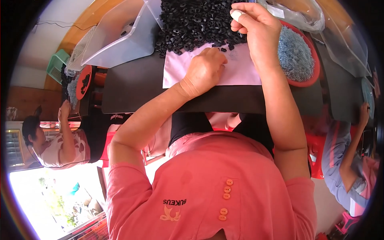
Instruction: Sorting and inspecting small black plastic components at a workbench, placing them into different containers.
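Observation:
My left hand (pixel 205 71) rests on a pink cloth (pixel 244 74), fingers curled and pressed together; what they pinch is hidden beneath the hand. Just beyond it lies a heap of small black plastic parts (pixel 196 26), with a few loose ones at the cloth's edge. My right hand (pixel 260 28) is raised over the right side of the heap. Its thumb, with a white wrap at the tip, meets the fingers, and whatever is between them is too small to make out. Beside my right wrist stands a red bowl (pixel 316 68) full of tiny silvery-grey pieces (pixel 295 52).
A translucent plastic bin (pixel 116 50) holding some black parts stands left on the dark table (pixel 132 84). Another clear bin (pixel 344 36) and a plastic bag (pixel 304 16) are at the right. Co-workers sit at the left (pixel 60 144) and right (pixel 346 164).

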Action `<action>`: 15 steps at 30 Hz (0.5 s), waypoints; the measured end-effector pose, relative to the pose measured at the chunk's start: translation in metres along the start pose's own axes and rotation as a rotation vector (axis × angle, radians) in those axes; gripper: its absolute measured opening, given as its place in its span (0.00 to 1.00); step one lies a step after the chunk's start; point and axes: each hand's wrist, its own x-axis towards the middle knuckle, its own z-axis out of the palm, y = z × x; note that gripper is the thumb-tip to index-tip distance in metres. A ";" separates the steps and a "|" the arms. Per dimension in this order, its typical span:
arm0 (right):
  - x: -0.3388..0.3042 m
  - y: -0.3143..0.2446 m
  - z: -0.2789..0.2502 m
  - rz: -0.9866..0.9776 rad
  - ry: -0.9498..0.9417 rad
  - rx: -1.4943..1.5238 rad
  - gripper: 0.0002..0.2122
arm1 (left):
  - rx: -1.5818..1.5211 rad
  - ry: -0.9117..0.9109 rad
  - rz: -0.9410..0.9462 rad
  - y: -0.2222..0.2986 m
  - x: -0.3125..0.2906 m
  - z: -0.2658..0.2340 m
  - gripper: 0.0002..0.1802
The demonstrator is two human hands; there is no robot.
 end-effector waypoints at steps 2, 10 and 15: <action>0.000 0.004 -0.002 0.005 -0.009 0.002 0.05 | -0.300 0.055 -0.280 -0.002 0.000 -0.004 0.07; 0.002 0.018 -0.005 0.134 -0.213 -0.273 0.04 | -1.232 0.293 -0.739 -0.014 0.017 -0.041 0.08; -0.006 0.019 0.008 0.262 -0.319 -0.200 0.05 | -1.219 0.329 -0.732 -0.007 0.018 -0.041 0.09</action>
